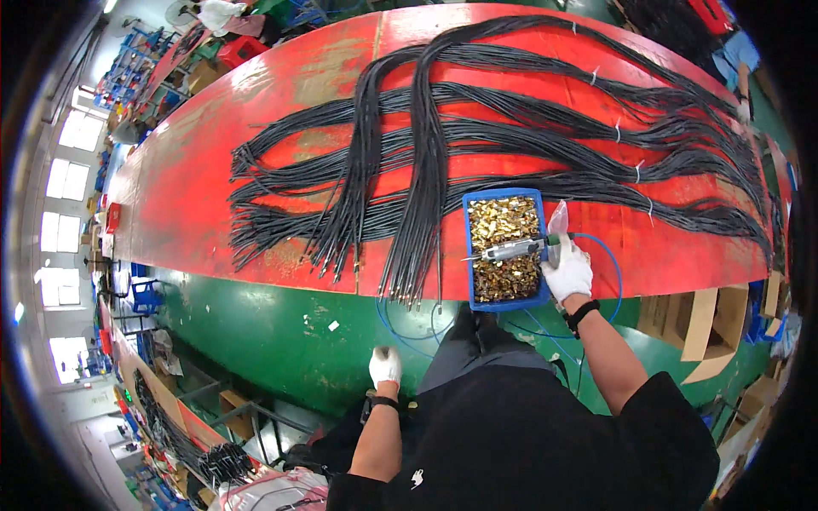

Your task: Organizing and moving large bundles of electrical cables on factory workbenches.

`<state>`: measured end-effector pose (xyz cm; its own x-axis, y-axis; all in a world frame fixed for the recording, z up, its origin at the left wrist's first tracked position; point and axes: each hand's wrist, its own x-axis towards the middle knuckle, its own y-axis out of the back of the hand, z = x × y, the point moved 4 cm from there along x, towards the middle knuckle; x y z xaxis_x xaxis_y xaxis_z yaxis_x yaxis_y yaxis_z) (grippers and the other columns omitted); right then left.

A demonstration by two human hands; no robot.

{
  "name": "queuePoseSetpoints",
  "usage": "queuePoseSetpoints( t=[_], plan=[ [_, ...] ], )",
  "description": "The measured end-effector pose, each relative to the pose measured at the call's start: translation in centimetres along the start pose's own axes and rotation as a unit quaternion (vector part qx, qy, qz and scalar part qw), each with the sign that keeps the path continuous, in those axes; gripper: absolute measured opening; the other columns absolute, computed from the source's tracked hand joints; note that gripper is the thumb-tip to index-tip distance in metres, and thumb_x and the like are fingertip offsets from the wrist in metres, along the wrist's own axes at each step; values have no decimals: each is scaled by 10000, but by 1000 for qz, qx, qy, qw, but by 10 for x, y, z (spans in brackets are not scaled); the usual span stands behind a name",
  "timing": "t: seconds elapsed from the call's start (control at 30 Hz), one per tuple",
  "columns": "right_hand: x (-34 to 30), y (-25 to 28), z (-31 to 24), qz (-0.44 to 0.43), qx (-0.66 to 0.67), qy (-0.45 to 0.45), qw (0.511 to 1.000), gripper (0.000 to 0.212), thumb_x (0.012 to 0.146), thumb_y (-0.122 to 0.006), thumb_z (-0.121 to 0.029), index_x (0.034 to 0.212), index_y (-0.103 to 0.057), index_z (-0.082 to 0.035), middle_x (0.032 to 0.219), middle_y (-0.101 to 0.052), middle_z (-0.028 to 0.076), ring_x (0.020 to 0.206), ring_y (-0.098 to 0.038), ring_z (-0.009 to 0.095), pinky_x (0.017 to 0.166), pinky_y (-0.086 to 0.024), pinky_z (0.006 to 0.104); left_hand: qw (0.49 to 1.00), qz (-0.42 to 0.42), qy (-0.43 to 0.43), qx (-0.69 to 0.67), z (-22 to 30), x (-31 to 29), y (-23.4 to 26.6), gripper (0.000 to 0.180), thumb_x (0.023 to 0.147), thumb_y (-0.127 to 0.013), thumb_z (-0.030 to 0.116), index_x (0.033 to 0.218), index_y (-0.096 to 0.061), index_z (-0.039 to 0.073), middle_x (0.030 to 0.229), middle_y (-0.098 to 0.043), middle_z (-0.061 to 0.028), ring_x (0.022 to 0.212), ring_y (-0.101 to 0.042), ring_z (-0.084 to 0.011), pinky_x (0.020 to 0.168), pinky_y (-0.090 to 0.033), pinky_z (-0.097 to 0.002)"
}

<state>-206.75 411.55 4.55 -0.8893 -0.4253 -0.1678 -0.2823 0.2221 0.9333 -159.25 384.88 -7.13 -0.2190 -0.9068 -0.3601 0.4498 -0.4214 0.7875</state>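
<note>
My right hand (568, 271), in a white glove, grips a silver air tool (514, 249) with a thin tip pointing left. The tool lies across the top of a blue bin (544, 300) that sits at the near edge of the red table. Inside the bin are many small brass-coloured fittings (504, 220). My left hand (385, 366), also gloved in white, is closed and held low in front of the table, apart from it. Whatever it may hold is hidden. Loose ends of black cables (413, 230) lie left of the bin, several of them reaching over the table edge.
Long tied bundles of black cable (545, 153) stretch across the red table (183, 196). A blue air hose (615, 264) loops right of my right hand. Open cardboard boxes (703, 328) stand at the right. More cables (223, 464) lie on another bench at lower left.
</note>
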Motion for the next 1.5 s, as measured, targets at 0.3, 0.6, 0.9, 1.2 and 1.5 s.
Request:
queuePoseSetpoints(
  t=[0.3, 0.6, 0.9, 1.2, 1.5],
  plan=[
    [-35, 6, -59, 134, 124, 183, 966, 324, 904, -756, -167, 1215, -702, -96, 1117, -721, 168, 1097, -676, 401, 973, -523, 534, 970, -135, 201, -15, -146, -59, 15, 453, 970, -649, 375, 1247, -757, 33, 1201, -781, -215, 1170, -736, -369, 1008, -555, -424],
    [-19, -122, -334, -252, 326, 149, 899, 1030, 901, -823, -536, 1653, -338, -26, 1474, -620, 320, 1392, -612, 416, 1160, -492, 453, 978, -91, 159, -95, -190, -38, 86, 400, 964, -640, 364, 1188, -768, 59, 1164, -780, -216, 1140, -735, -390, 996, -559, -441],
    [61, -221, -546, -49, 170, -324, 929, 1520, 587, -834, -894, 1739, -114, -213, 1721, -266, 269, 1529, -306, 582, 1188, -348, 717, 937, -70, 156, -306, -306, 55, 214, 179, 983, -705, 194, 1071, -723, 38, 850, -725, -68, 665, -651, -137, 615, -548, -319],
    [55, -228, -571, 32, 97, -384, 918, 1040, 839, -805, -534, 1688, -266, -267, 1581, -497, 163, 1401, -531, 473, 1075, -527, 610, 931, -44, 161, -323, -368, 160, 332, 177, 1004, -684, 167, 1097, -698, 17, 893, -718, -66, 668, -645, -135, 580, -543, -302],
    [68, -215, -522, -20, 98, -333, 938, 1093, 829, -844, -356, 1699, -211, -166, 1511, -589, 229, 1309, -672, 383, 1089, -553, 489, 971, -213, 55, -91, -332, 264, 325, 336, 973, -714, 289, 1137, -751, -1, 1014, -792, -188, 939, -760, -303, 891, -581, -403]
  ],
)
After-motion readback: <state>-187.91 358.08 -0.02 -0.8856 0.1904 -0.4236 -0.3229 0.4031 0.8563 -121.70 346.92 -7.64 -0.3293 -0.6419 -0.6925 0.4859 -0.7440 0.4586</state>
